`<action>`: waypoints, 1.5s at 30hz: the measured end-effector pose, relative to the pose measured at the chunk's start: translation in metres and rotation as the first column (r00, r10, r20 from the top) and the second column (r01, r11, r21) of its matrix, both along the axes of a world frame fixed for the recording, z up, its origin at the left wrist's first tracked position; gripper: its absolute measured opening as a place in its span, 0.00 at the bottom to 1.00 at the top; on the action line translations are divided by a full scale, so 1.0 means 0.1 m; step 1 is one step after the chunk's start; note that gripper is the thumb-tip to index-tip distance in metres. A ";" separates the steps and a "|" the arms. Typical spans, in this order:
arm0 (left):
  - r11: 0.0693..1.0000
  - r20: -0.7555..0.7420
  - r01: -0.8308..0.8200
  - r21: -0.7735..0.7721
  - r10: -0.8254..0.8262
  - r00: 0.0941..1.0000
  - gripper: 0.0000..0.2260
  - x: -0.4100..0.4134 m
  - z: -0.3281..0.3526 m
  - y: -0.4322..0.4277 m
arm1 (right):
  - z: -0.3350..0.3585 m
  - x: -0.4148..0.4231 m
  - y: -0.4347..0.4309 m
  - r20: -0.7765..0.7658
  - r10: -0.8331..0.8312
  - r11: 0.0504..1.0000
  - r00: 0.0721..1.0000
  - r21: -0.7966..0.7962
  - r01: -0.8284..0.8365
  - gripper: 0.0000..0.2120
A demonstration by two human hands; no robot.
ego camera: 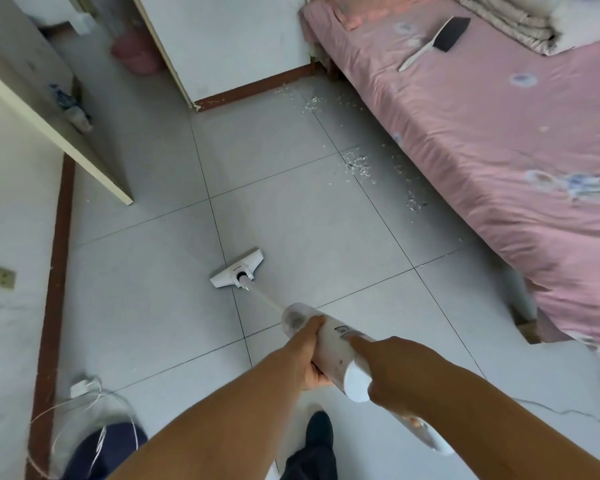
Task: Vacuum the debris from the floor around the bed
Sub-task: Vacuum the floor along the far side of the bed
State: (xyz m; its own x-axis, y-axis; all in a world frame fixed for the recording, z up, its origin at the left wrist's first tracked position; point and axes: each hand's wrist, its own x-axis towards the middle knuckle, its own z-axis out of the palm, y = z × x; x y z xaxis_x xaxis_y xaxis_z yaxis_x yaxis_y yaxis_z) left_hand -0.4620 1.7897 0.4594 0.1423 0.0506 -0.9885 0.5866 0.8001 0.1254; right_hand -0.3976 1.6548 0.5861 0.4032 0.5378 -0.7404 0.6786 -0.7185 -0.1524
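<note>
A white stick vacuum [333, 344] points away from me, and its floor head [237, 269] rests flat on the grey tiles in the middle of the room. My left hand [309, 355] is wrapped around the vacuum's body from the left. My right hand [392, 368] lies on top of the body with the index finger stretched onto it. White debris [359, 166] is scattered on the floor along the bed [499, 140], with a further patch [312, 103] near the far wall. The floor head is well short of the debris.
The bed has a pink sheet, a hand brush [437, 39] on it and folded bedding [520, 19]. An open door [49, 109] stands at left. A white cable and plug [84, 388] lie by the left wall. My feet [319, 434] are below.
</note>
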 end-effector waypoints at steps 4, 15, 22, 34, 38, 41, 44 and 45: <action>0.999 0.006 0.051 -0.010 -0.051 0.999 0.26 0.30 -0.05 0.26 | -0.07 0.25 0.19 0.016 -0.067 0.997 0.998 0.045 0.067 0.32; 0.957 0.036 0.291 0.012 -0.291 0.956 0.23 0.80 0.01 -0.19 | -0.01 0.28 -0.33 0.015 -0.332 0.938 0.943 0.114 0.328 0.33; 0.875 0.063 0.483 -0.019 -0.481 0.874 0.24 0.75 0.06 -0.93 | 0.21 0.00 -1.01 -0.030 -0.444 0.896 0.895 -0.010 0.444 0.31; 0.722 0.113 0.687 -0.081 -0.679 0.726 0.31 0.44 0.19 -2.65 | 0.49 -0.69 -2.59 0.031 -0.630 0.776 0.776 0.022 0.630 0.31; 0.653 0.135 0.755 -0.058 -0.745 0.654 0.31 0.46 0.24 -2.95 | 0.55 -0.73 -2.79 0.027 -0.655 0.755 0.756 -0.017 0.655 0.33; 0.613 0.142 0.789 -0.026 -0.779 0.610 0.28 0.59 0.23 -2.98 | 0.52 -0.64 -2.81 0.006 -0.681 0.732 0.732 -0.027 0.681 0.33; 0.578 0.134 0.816 -0.014 -0.808 0.574 0.24 0.85 0.18 -2.90 | 0.42 -0.42 -2.72 -0.013 -0.732 0.681 0.681 -0.026 0.731 0.34; 0.577 0.134 0.817 -0.017 -0.808 0.574 0.23 0.95 0.15 -2.86 | 0.39 -0.34 -2.66 -0.002 -0.745 0.666 0.667 -0.026 0.745 0.34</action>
